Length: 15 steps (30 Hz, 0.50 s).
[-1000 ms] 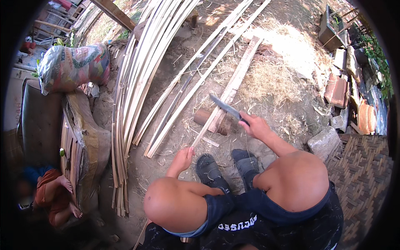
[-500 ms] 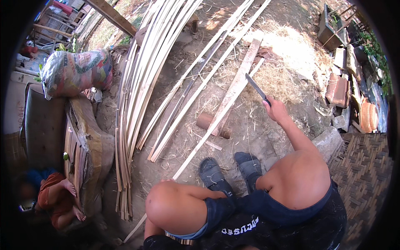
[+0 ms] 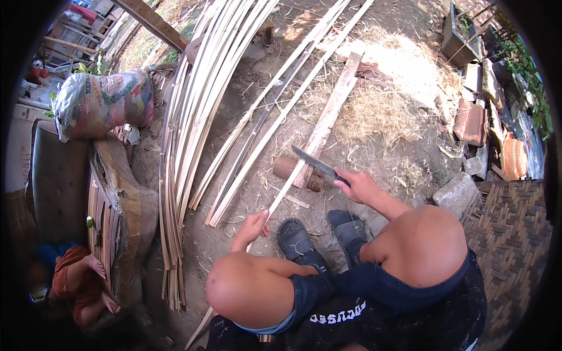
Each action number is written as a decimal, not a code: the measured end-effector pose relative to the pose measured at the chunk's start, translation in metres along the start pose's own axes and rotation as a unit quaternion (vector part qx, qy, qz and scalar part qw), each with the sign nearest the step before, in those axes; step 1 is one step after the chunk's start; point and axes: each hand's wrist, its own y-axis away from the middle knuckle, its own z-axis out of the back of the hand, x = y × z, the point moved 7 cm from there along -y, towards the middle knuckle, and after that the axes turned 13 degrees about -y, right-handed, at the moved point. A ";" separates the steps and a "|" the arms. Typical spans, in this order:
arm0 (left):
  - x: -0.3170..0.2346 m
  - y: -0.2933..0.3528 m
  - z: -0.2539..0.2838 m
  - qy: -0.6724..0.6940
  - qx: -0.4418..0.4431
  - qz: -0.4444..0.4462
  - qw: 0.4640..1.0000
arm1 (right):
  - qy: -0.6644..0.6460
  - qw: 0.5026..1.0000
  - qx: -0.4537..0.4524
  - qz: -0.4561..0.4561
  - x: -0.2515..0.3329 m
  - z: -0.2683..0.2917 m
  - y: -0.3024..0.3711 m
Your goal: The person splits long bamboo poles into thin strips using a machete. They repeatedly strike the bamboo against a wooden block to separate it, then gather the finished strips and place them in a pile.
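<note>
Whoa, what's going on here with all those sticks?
A person is working on a thin strip. The left hand pinches it, and the right hand holds a knife with its blade across the board. The board's near end lies over a log. More strips lie to the left.

Wears a black top [image 3: 421,324] flecked with pale marks and printed with white lettering [image 3: 338,316]; dark navy shorts [image 3: 363,284] with a light-blue edge [image 3: 278,327] at the left leg; and dark grey slip-on sandals [image 3: 297,240], apparently over dark socks [image 3: 319,266]. Shows bare knees [image 3: 249,289] and forearms [image 3: 391,205].
</note>
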 end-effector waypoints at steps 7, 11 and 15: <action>0.035 0.026 0.008 0.027 -0.013 0.023 0.999 | -0.057 0.992 -0.085 -0.075 -0.040 0.040 -0.025; 0.021 0.011 -0.006 0.029 -0.053 -0.060 0.996 | -0.007 0.996 -0.039 0.077 0.008 0.003 -0.011; 0.089 0.045 0.017 -0.017 -0.036 0.033 0.999 | -0.007 0.978 -0.157 -0.137 -0.079 0.082 -0.029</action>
